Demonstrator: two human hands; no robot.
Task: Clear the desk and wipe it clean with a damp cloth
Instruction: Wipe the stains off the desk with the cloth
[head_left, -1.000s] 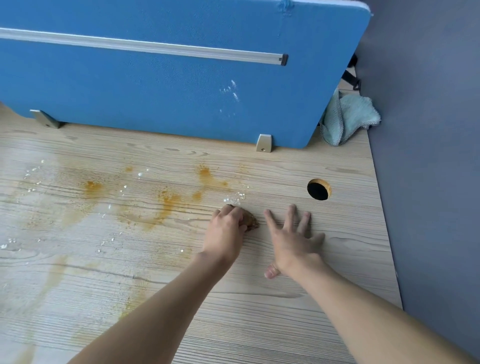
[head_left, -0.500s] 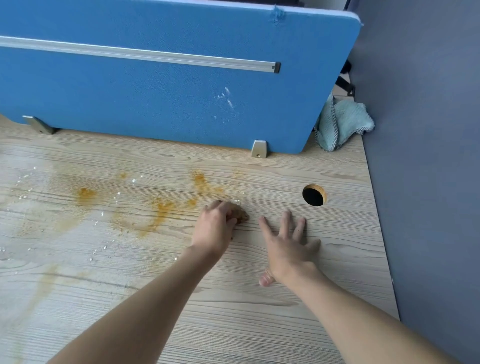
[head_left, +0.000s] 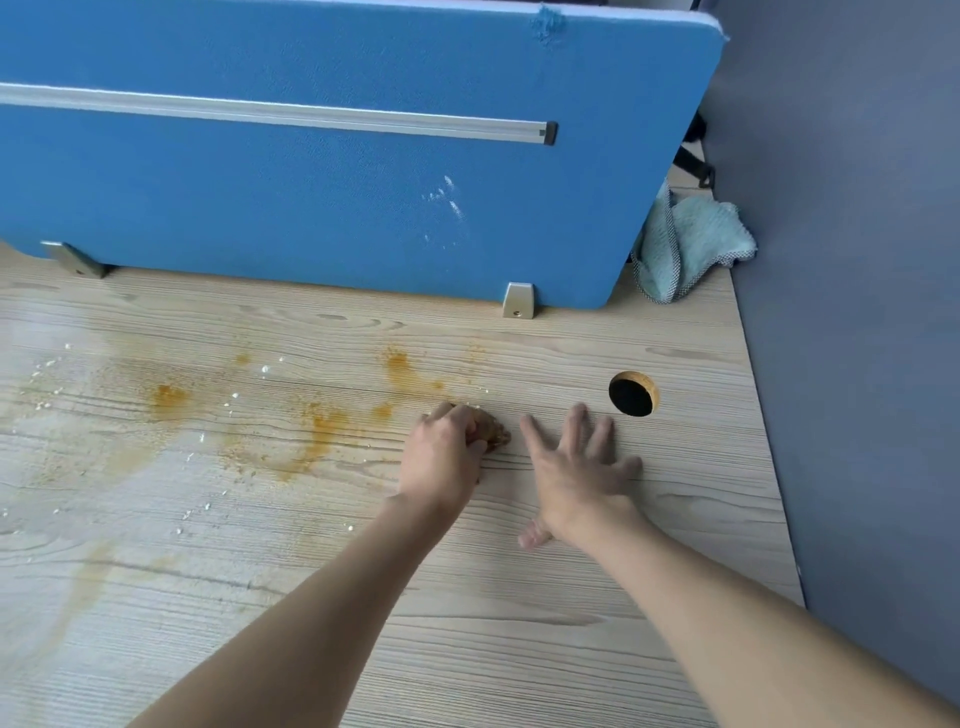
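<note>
The light wooden desk (head_left: 467, 649) carries orange-brown stains (head_left: 322, 431) and scattered white crumbs (head_left: 265, 369) across its left and middle. My left hand (head_left: 444, 457) grips a small brown wad (head_left: 496, 434) that shows past its fingers, pressed onto the desk at the right end of the stains. Just to the right, my right hand (head_left: 576, 473) lies flat on the wood with its fingers spread. A pale teal cloth (head_left: 685, 244) lies crumpled at the far right corner, well beyond both hands.
A blue partition panel (head_left: 311, 197) with a metal rail stands along the desk's back edge on two metal feet. A round cable hole (head_left: 632, 394) lies just right of my right hand. A grey wall (head_left: 857, 312) runs along the desk's right edge.
The view has shifted slightly; both hands stay at about the same spot on the desk, the left still on the brown wad, the right still flat.
</note>
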